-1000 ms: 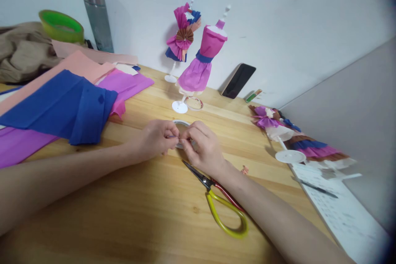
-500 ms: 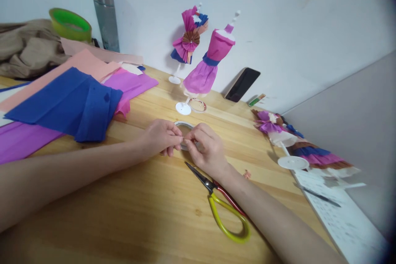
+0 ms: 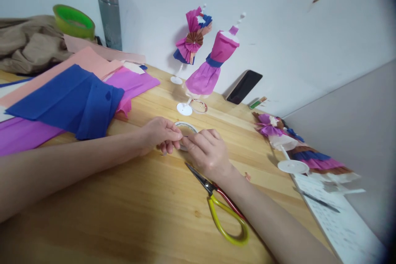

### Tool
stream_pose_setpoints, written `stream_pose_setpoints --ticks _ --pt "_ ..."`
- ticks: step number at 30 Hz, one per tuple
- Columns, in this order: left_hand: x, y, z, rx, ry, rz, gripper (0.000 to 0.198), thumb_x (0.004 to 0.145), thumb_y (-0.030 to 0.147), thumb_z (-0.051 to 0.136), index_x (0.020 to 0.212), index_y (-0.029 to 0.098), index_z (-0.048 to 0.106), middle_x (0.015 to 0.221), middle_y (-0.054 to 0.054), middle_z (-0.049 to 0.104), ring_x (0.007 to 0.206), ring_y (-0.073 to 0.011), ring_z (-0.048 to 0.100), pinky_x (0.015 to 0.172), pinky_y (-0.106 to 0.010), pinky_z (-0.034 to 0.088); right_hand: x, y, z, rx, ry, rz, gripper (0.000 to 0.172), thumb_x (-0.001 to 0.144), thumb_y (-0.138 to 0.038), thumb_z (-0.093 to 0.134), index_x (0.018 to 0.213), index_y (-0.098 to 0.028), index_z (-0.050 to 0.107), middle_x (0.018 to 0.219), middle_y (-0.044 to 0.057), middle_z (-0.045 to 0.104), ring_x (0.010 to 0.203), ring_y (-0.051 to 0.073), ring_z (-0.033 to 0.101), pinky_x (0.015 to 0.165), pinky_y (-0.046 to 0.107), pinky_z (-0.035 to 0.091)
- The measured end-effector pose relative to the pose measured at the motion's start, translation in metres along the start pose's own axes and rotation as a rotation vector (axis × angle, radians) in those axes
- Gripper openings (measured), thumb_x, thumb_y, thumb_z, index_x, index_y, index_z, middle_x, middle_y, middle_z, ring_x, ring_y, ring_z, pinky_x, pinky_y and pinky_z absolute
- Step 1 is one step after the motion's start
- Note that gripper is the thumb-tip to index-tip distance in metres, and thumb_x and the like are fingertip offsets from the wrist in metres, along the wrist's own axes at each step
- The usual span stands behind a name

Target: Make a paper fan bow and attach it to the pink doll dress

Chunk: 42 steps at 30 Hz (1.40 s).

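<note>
Head cam: L hand [image 3: 167, 136] & R hand [image 3: 207, 150], grips both pinched on thin dark strand [image 3: 185, 136] (tiny; R tips part hidden), by pale ring [image 3: 185, 123], well in from bench's [image 3: 139, 206] back edge; scissors [image 3: 210, 188] lie nr R wrist.

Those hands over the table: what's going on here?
A person's left hand and right hand are fingertip to fingertip, pinching a thin dark piece too small to identify. Just behind it is a white-rimmed ring. The scissors lie beside the right forearm, in neither hand. Farther back stands a dress form in pink and blue.
</note>
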<state>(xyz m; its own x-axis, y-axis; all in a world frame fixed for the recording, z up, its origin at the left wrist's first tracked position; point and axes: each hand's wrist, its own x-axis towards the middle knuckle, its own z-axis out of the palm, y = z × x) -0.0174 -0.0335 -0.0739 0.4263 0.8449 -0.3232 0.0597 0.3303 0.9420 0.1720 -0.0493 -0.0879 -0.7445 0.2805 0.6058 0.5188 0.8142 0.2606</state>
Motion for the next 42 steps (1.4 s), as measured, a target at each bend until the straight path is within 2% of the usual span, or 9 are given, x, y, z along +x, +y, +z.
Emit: stream_pose_setpoints --ticks 8,14,19,23,26,29,33,38,42 --pt "0.003 -0.005 -0.003 -0.102 0.083 0.036 0.018 0.074 0.02 0.064 0.06 0.011 0.06 0.054 -0.001 0.061 0.04 -0.0042 0.048 0.039 -0.015 0.033 0.003 -0.006 0.0 -0.104 -0.022 -0.019 0.022 0.093 -0.012 0.05 0.112 -0.015 0.061 0.094 0.008 0.068 0.079 0.019 0.055 0.064 0.036 0.033" --pt "0.002 -0.004 -0.003 -0.106 0.084 0.055 0.02 0.071 0.022 0.065 0.056 0.012 0.057 0.05 0.0 0.058 0.04 -0.0044 0.047 0.039 -0.016 0.032 -0.002 0.0 0.002 -0.018 0.076 -0.07 0.032 0.088 -0.01 0.057 0.12 -0.015 0.057 0.093 0.007 0.069 0.079 0.019 0.057 0.065 0.035 0.037" --pt "0.002 -0.006 -0.002 0.0 0.042 0.115 0.01 0.072 0.02 0.06 0.065 0.013 0.058 0.052 0.002 0.06 0.038 -0.0046 0.048 0.038 -0.015 0.032 -0.002 0.0 0.005 0.289 0.187 0.286 0.042 0.089 -0.025 0.055 0.13 -0.019 0.051 0.115 0.015 0.059 0.102 0.026 0.057 0.082 0.043 0.048" --pt "0.001 -0.008 0.001 0.08 0.016 0.182 0.017 0.071 0.028 0.066 0.068 0.014 0.056 0.052 0.003 0.06 0.039 -0.0056 0.05 0.038 -0.015 0.035 0.001 -0.001 0.006 0.442 0.071 0.462 0.033 0.087 -0.038 0.057 0.11 -0.015 0.06 0.098 0.014 0.063 0.092 0.026 0.06 0.078 0.042 0.05" --pt "0.0 -0.009 0.003 0.113 0.017 0.221 0.017 0.071 0.028 0.066 0.07 0.014 0.057 0.053 0.003 0.061 0.04 -0.006 0.051 0.039 -0.015 0.037 0.003 -0.002 0.005 0.464 0.019 0.544 0.019 0.085 -0.036 0.06 0.086 -0.017 0.062 0.078 0.008 0.063 0.075 0.021 0.059 0.069 0.034 0.048" --pt "0.0 -0.009 0.004 0.125 0.014 0.224 0.013 0.071 0.025 0.063 0.069 0.015 0.057 0.054 0.003 0.061 0.04 -0.0062 0.052 0.039 -0.015 0.037 0.005 -0.005 0.005 0.459 0.007 0.581 0.016 0.084 -0.03 0.062 0.074 -0.019 0.057 0.069 0.004 0.059 0.067 0.018 0.056 0.063 0.03 0.045" --pt "0.0 -0.01 0.002 0.115 0.008 0.174 0.014 0.071 0.026 0.061 0.066 0.014 0.057 0.054 0.001 0.061 0.04 -0.0061 0.051 0.04 -0.016 0.035 0.003 -0.004 0.006 0.438 -0.015 0.526 0.017 0.088 -0.027 0.058 0.073 -0.019 0.056 0.067 0.003 0.057 0.066 0.017 0.054 0.061 0.029 0.042" --pt "-0.001 -0.005 0.001 0.058 0.002 0.145 0.014 0.07 0.026 0.06 0.064 0.014 0.057 0.056 0.001 0.061 0.039 -0.0059 0.051 0.038 -0.016 0.031 -0.002 0.003 0.01 0.411 -0.001 0.429 0.022 0.091 -0.036 0.058 0.078 -0.018 0.06 0.069 0.005 0.059 0.066 0.018 0.054 0.061 0.03 0.042" --pt "0.0 -0.006 0.001 0.082 0.019 0.182 0.016 0.072 0.027 0.062 0.065 0.014 0.055 0.053 0.002 0.06 0.039 -0.006 0.05 0.038 -0.016 0.034 -0.002 0.003 0.01 0.526 0.024 0.541 0.019 0.086 -0.037 0.064 0.085 -0.018 0.063 0.072 0.004 0.061 0.065 0.016 0.056 0.061 0.028 0.044"
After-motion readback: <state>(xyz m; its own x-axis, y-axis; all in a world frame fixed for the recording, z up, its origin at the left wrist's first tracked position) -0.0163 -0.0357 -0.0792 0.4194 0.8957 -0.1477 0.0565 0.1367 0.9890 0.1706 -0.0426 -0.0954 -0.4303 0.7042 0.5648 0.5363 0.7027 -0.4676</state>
